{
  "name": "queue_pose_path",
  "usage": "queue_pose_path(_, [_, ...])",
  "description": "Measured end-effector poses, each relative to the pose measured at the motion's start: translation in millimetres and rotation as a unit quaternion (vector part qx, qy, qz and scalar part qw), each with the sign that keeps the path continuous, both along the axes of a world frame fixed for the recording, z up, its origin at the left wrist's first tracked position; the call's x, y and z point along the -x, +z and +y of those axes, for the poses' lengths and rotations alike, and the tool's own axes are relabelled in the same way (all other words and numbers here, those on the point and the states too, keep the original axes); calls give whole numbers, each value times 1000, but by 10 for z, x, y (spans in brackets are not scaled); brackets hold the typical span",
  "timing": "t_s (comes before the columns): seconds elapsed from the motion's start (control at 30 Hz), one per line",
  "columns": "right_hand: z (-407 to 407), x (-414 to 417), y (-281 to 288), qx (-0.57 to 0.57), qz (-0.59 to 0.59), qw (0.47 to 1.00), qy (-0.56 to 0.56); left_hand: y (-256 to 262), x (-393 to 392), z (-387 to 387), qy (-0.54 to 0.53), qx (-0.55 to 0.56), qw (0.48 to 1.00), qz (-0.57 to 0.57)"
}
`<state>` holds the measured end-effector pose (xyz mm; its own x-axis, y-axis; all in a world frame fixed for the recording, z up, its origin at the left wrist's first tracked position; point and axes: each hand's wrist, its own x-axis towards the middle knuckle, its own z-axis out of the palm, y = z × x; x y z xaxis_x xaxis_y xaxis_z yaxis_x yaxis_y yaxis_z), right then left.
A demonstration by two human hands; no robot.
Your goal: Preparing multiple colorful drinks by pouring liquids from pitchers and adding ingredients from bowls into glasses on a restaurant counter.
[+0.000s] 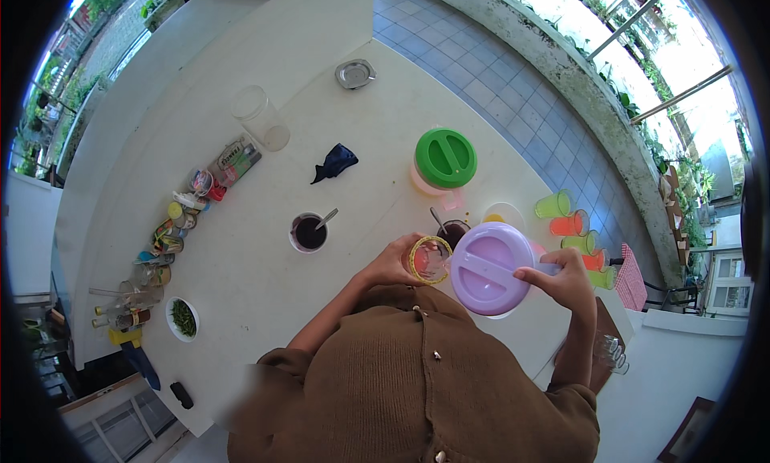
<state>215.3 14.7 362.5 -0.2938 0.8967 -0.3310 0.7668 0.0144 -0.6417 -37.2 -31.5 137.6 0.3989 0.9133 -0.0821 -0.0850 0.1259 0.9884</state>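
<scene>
My left hand [394,261] is wrapped around a drinking glass [429,259] with a yellow grainy coating on its rim. Reddish colour shows inside the glass. The handle of a pitcher with a lilac lid [490,270] is in my right hand [564,279]. The pitcher's spout side meets the glass rim; whether liquid is flowing I cannot tell. Just beyond the glass sits a bowl of dark contents [452,232] with a spoon in it, partly hidden. Beside it is a white dish [513,215] with something yellow in it, partly covered by the lid.
A green-lidded pitcher [446,158] stands farther back. Several green and red glasses [551,205] line the right edge. Left are a cup of dark liquid [310,231], a dark cloth [337,162], a clear container [260,117], several jars [170,244] and a bowl of green leaves [182,318].
</scene>
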Motion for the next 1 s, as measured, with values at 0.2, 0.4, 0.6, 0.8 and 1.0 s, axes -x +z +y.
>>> queue_pose_path(0.2, [2,-2,-9,2,-4,1000,-2,25,4,8,-1,-24,1000,5])
queue_pose_path(0.4, [-4,8,2,5,-1,1000,-6,15,9,6,2,-24,1000,11])
queue_pose_path(0.6, [-2,1,-15,3,-6,1000,-2,-14,7,4,3,-24,1000,9])
queue_pose_path(0.8, [-13,-2,-29,-17,-5,1000,-3,17,6,9,3,-12,1000,-8])
queue_pose_path(1.0, [-1,15,11,3,-5,1000,-3,23,7,13,-6,-13,1000,6])
